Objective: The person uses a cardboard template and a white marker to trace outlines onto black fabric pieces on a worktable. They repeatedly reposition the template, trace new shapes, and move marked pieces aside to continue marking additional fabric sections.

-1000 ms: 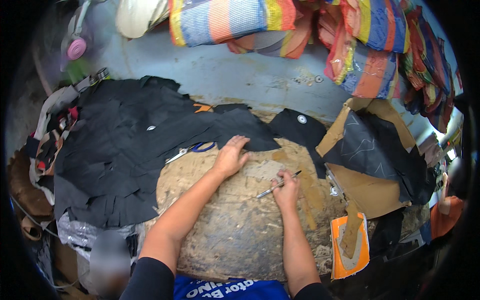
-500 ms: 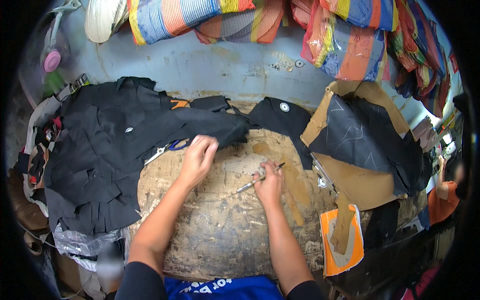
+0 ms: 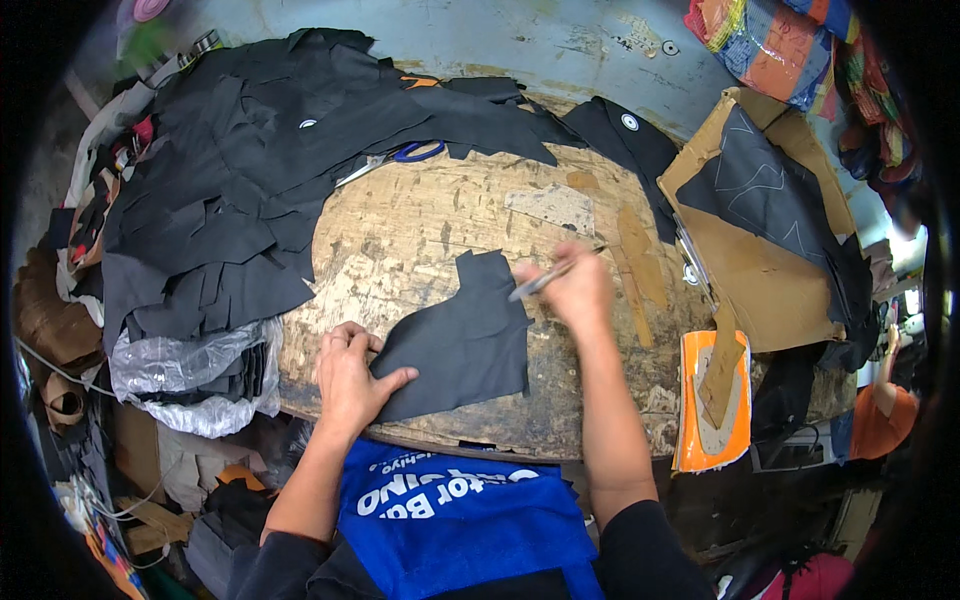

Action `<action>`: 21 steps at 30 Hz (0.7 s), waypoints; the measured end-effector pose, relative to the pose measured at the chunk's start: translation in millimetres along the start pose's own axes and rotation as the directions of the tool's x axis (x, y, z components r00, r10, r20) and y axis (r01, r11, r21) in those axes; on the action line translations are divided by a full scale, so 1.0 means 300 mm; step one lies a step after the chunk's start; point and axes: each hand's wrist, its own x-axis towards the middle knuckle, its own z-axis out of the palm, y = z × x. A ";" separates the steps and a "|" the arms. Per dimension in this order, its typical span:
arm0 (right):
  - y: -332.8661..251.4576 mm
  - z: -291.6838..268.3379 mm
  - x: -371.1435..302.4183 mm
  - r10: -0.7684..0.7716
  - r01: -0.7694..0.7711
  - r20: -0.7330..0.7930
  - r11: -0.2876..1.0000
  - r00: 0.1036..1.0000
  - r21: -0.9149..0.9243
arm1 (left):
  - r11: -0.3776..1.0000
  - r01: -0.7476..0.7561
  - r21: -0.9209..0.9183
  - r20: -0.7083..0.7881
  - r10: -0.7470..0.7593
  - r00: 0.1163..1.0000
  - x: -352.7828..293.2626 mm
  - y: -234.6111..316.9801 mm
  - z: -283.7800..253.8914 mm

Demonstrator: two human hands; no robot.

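Note:
A cut piece of black sheet material (image 3: 450, 335) lies flat on the worn wooden tabletop (image 3: 400, 235) in front of me, with a narrow tab at its far end. My left hand (image 3: 350, 380) holds its near left edge, thumb on top and fingers bent at the rim. In my right hand (image 3: 580, 290), somewhat blurred, is a slim silver pen (image 3: 535, 287), its light end pointing left over the piece's far right edge. Beyond my hands sit a grey card pattern (image 3: 552, 208) and brown strip-like templates (image 3: 637, 255).
Black offcuts (image 3: 220, 180) are heaped along the left and far side, with blue-handled scissors (image 3: 418, 151) at their edge. An open cardboard box (image 3: 770, 285) with black material stands at right. An orange-edged pad (image 3: 686, 400) overhangs the table's right front. A plastic bag (image 3: 190, 385) lies front left.
A black piece now lies before me, under my left hand, which has come nearer from the far heap. My right hand has lifted the pen over it. The view has tilted down.

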 end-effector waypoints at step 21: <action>-0.270 -0.406 -0.044 -0.190 -0.057 0.186 0.535 0.964 0.843 | 0.314 -0.056 -0.948 -0.032 0.081 0.996 0.056 0.082 -0.263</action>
